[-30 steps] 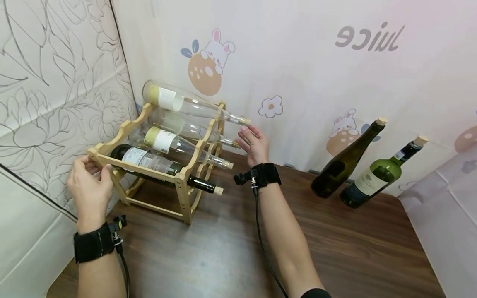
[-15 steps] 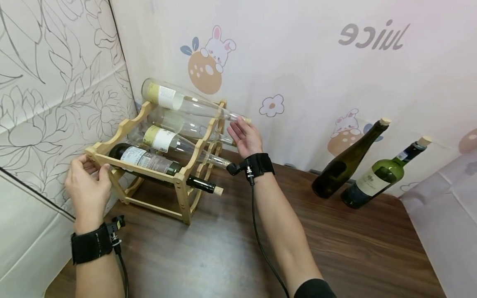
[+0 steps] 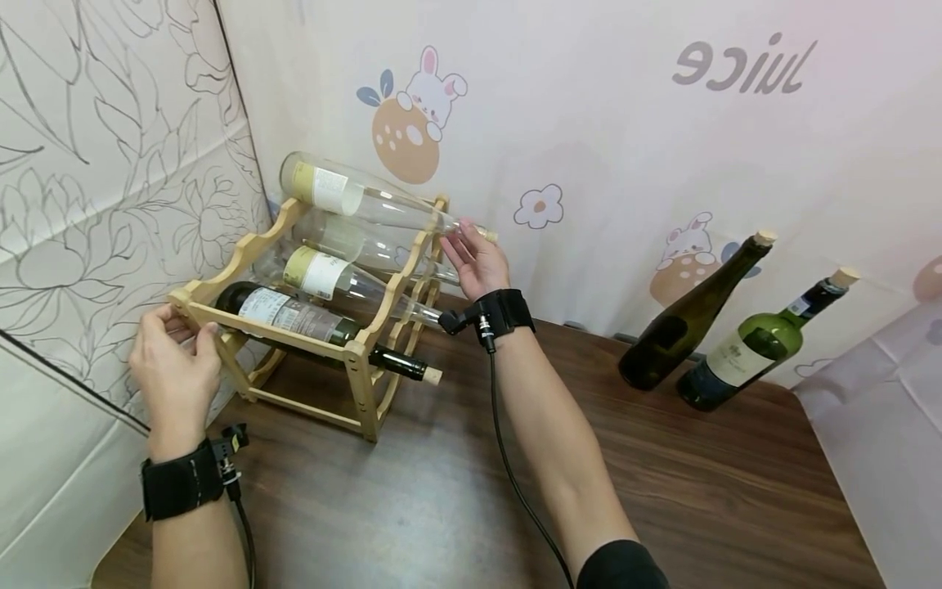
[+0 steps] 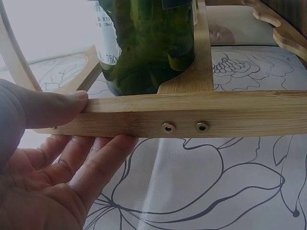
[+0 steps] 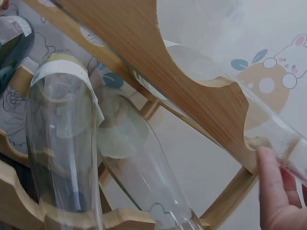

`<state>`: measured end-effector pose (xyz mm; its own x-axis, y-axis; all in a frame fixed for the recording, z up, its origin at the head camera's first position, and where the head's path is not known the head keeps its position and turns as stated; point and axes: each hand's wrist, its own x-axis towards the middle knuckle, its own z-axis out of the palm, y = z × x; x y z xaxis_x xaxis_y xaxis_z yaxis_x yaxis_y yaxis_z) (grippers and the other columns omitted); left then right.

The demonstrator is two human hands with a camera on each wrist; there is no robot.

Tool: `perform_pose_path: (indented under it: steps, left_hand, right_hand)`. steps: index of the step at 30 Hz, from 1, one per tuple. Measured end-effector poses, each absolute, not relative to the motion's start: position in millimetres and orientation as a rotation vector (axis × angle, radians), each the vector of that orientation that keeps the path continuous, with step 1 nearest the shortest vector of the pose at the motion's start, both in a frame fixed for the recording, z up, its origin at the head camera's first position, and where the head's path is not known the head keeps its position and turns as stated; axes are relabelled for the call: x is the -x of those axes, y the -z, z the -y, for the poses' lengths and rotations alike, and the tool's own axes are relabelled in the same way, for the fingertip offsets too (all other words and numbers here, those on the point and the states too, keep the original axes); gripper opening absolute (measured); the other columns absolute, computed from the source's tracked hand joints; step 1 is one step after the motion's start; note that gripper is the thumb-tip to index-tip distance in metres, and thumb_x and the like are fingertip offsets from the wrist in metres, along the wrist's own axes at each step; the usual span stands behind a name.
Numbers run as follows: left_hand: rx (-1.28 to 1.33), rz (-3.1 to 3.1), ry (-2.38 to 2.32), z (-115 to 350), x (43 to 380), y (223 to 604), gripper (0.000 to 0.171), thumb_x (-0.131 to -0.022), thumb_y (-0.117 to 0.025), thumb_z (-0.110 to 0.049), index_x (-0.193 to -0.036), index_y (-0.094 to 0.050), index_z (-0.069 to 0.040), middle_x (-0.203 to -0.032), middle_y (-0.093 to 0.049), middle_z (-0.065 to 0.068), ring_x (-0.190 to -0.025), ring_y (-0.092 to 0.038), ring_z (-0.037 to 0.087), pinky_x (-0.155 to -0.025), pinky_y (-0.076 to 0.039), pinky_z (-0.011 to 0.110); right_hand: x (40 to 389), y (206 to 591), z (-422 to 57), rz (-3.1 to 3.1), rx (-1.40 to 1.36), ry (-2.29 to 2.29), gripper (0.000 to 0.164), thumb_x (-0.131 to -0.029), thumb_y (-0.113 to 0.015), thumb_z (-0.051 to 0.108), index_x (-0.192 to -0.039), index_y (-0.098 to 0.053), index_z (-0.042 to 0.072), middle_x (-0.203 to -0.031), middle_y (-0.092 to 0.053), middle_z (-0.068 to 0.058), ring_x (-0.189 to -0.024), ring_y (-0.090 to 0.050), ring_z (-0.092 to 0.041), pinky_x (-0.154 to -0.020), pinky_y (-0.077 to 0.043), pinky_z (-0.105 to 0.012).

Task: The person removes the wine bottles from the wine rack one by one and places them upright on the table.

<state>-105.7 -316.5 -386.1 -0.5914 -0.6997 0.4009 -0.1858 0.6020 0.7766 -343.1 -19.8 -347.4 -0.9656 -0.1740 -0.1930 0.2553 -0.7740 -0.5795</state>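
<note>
A light wooden wine rack [image 3: 362, 388] stands on the table with corked bottles lying in it. My left hand [image 3: 172, 352] grips its near left end, the thumb over the wooden bar [image 4: 230, 112] and fingers beneath. Close by lies a dark green wine bottle [image 3: 290, 315]; a clear bottle [image 3: 361, 286] lies beside it. Another clear bottle [image 3: 338, 241] is lower down. At the back, a clear bottle [image 3: 390, 211] rests on the upper row. My right hand [image 3: 482, 262], palm up with loose fingers, is at this bottle's neck, near the rack's end; firm contact is unclear.
Two corked bottles stand upright at the right: a dark slender bottle [image 3: 673, 331] and a green labelled bottle [image 3: 751, 352]. Patterned wall coverings [image 3: 589, 106] enclose the brown wooden table [image 3: 441, 507] at the back and sides. Cables run from both wrist straps.
My right hand has moved left, from the cork end of the back clear bottle along its neck towards the rack. My left hand keeps its hold on the rack.
</note>
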Motion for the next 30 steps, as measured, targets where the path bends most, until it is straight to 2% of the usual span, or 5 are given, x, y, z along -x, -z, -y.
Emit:
perform_pose_path:
  steps: [6, 14, 17, 22, 30]
  left_hand:
    - [-0.710, 2.126, 0.933, 317, 108, 386, 0.045, -0.101, -0.065, -0.014, -0.142, -0.053, 0.002, -0.134, -0.064, 0.018, -0.091, -0.044, -0.017, -0.077, -0.039, -0.003]
    - [-0.797, 2.099, 0.879, 332, 89, 390, 0.048, -0.101, -0.066, -0.016, -0.144, -0.053, 0.003, -0.134, -0.063, 0.015, -0.090, -0.038, -0.022, -0.082, -0.037, -0.005]
    - [-0.819, 2.098, 0.877, 338, 84, 391, 0.050, -0.102, -0.065, -0.017, -0.145, -0.051, 0.002, -0.136, -0.061, 0.013, -0.085, -0.035, -0.028, -0.079, -0.037, -0.007]
    - [-0.870, 2.127, 0.826, 344, 76, 393, 0.051, -0.105, -0.059, -0.024, -0.150, -0.047, -0.002, -0.144, -0.060, 0.017, -0.099, -0.046, -0.024, -0.081, -0.034, -0.010]
    - [-0.862, 2.102, 0.774, 347, 69, 394, 0.050, -0.105, -0.058, -0.023, -0.149, -0.049, -0.001, -0.142, -0.062, 0.019, -0.095, -0.034, -0.032, -0.077, -0.027, -0.011]
  right_hand:
    - [342, 348, 21, -0.894, -0.227, 2.793, 0.005, -0.101, -0.068, 0.008, -0.105, -0.071, 0.007, -0.104, -0.069, -0.010, -0.115, -0.067, -0.027, -0.102, -0.062, -0.033]
    - [337, 354, 49, -0.886, -0.204, 2.734, 0.047, -0.102, -0.068, 0.009, -0.147, -0.057, -0.001, -0.102, -0.072, -0.010, -0.136, -0.062, -0.032, -0.100, -0.063, -0.031]
    - [335, 356, 59, -0.877, -0.185, 2.733, 0.039, -0.102, -0.068, 0.009, -0.140, -0.063, 0.000, -0.101, -0.071, -0.010, -0.138, -0.060, -0.033, -0.103, -0.061, -0.031]
    - [330, 359, 72, -0.868, -0.167, 2.738, 0.009, -0.103, -0.067, 0.008, -0.108, -0.073, 0.006, -0.095, -0.073, -0.010, -0.107, -0.073, -0.027, -0.105, -0.060, -0.032]
    - [326, 359, 82, -0.863, -0.119, 2.762, 0.011, -0.103, -0.065, 0.005, -0.096, -0.073, 0.008, -0.088, -0.074, -0.008, -0.091, -0.075, -0.021, -0.104, -0.060, -0.034]
